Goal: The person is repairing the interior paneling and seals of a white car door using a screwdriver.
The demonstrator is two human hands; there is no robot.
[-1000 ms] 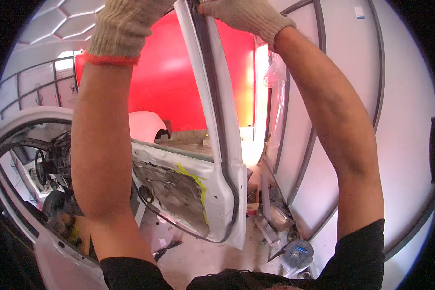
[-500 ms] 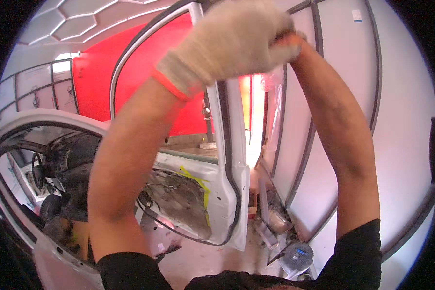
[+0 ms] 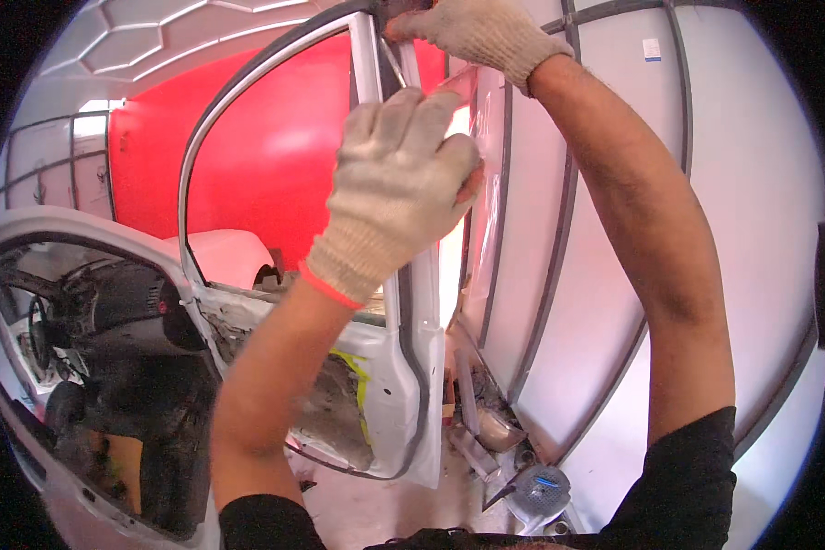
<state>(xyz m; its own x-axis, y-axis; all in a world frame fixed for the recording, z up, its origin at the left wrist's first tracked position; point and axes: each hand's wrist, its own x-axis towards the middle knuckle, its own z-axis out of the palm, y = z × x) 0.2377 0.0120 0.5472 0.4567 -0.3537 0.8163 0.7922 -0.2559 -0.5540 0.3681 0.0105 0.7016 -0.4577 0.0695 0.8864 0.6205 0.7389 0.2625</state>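
Note:
A white car door [image 3: 422, 403] stands swung open, with a tall window frame and a black rubber door seal [image 3: 411, 353] along its edge. My right hand [image 3: 481, 35], in a pale knitted glove, is closed at the frame's upper rear corner, on dark material that looks like the seal. Lower on the rear upright, my left hand [image 3: 401, 165], in a similar glove with an orange cuff edge, has its fingers curled against the frame. The hand itself hides what it grips. A thin strip [image 3: 392, 64] runs between the two hands.
The car body with its dark interior [image 3: 128, 367] is at left. Red sheeting [image 3: 275, 137] hangs behind the door. Pale wall panels [image 3: 614, 183] with dark ribs rise at right. Loose parts and a round grey object [image 3: 538, 493] lie on the floor by the wall.
My hands, close together at the top before, have separated. The left has come down along the door's rear upright, while the right has shifted left to the upper corner.

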